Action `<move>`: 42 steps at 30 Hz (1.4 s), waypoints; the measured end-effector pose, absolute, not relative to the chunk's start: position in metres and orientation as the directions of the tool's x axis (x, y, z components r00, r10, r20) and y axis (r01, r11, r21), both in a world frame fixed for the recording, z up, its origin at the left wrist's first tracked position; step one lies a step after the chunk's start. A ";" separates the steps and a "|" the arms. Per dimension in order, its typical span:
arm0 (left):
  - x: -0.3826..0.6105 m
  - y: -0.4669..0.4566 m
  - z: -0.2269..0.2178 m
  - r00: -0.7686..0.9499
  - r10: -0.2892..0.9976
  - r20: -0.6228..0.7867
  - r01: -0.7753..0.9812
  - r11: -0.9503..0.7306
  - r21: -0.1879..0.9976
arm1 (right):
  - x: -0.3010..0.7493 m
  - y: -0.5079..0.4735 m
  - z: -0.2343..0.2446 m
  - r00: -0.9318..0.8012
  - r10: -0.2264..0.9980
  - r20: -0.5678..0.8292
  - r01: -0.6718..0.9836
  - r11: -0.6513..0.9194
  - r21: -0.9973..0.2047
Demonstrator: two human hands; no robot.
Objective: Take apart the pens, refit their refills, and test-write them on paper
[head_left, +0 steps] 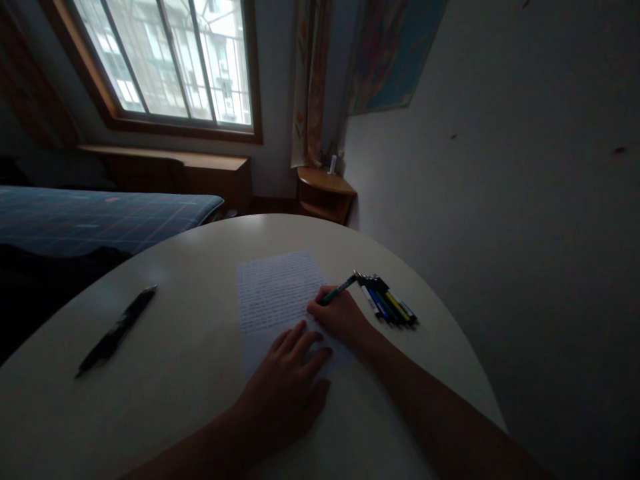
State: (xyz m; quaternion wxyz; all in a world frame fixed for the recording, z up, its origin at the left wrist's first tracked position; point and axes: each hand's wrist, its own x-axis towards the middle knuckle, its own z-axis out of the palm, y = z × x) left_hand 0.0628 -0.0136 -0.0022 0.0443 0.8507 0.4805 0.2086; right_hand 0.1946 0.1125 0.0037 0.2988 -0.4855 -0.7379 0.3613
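A sheet of paper with many lines of handwriting lies on the white round table. My right hand grips a green pen, its tip hidden by the fingers, and rests on the sheet's right side near the lowest written lines. Flat across the lower part of the paper lies my left hand, fingers spread and holding nothing. Just right of my right hand, several pens with black, blue, green, yellow and white parts lie side by side.
On the table's left side lies a long, dark folded umbrella-like object. A bed with a blue checked cover stands beyond the left edge. A corner shelf is behind the table, and a pale wall runs along the right.
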 end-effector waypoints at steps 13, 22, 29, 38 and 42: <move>0.062 -0.014 -0.002 0.451 0.836 0.312 0.796 -0.535 0.283 | 0.195 0.113 0.001 -0.336 0.940 0.060 0.477 0.224 -0.850; 0.063 -0.014 -0.002 0.439 0.838 0.324 0.798 -0.529 0.287 | 0.195 0.113 0.000 -0.342 0.934 0.098 0.483 0.265 -0.835; 0.062 -0.014 -0.003 0.440 0.831 0.340 0.794 -0.537 0.285 | 0.195 0.113 0.000 -0.351 0.931 0.096 0.485 0.269 -0.832; 0.063 -0.014 -0.002 0.444 0.843 0.304 0.805 -0.524 0.278 | 0.194 0.113 0.000 -0.352 0.930 0.109 0.469 0.276 -0.839; 0.062 -0.014 -0.005 0.449 0.837 0.313 0.798 -0.533 0.280 | 0.195 0.114 -0.001 -0.330 0.940 0.085 0.426 0.229 -0.875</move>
